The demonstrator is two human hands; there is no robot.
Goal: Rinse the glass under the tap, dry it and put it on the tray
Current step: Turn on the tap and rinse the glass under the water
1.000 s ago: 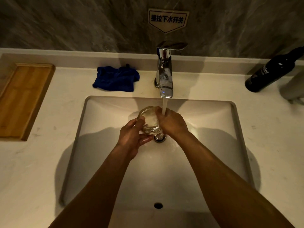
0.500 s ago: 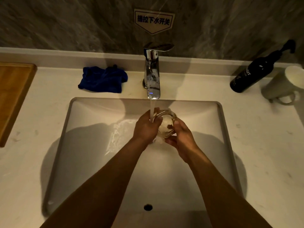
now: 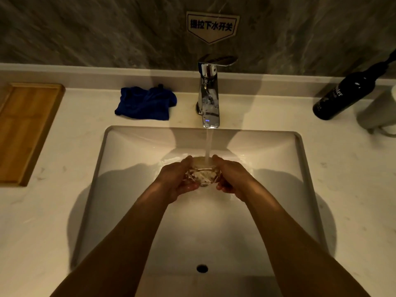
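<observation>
A clear cut glass [image 3: 203,175] sits upright between my two hands over the white sink [image 3: 128,159]. My left hand [image 3: 176,179] cups its left side and my right hand [image 3: 232,177] cups its right side. Water runs from the chrome tap [image 3: 209,99] straight into the glass's mouth. A crumpled blue cloth [image 3: 145,103] lies on the counter left of the tap. The wooden tray [image 3: 25,129] rests on the counter at the far left.
A dark pump bottle [image 3: 342,95] lies tilted at the back right, with a pale mug [image 3: 379,116] beside it at the frame's edge. The sink's overflow hole [image 3: 202,268] shows near me. A sign [image 3: 212,25] hangs on the marble wall above the tap.
The glass has passed from tilted in my hands to upright with a hand on each side, its mouth now under the stream. My view has shifted sideways.
</observation>
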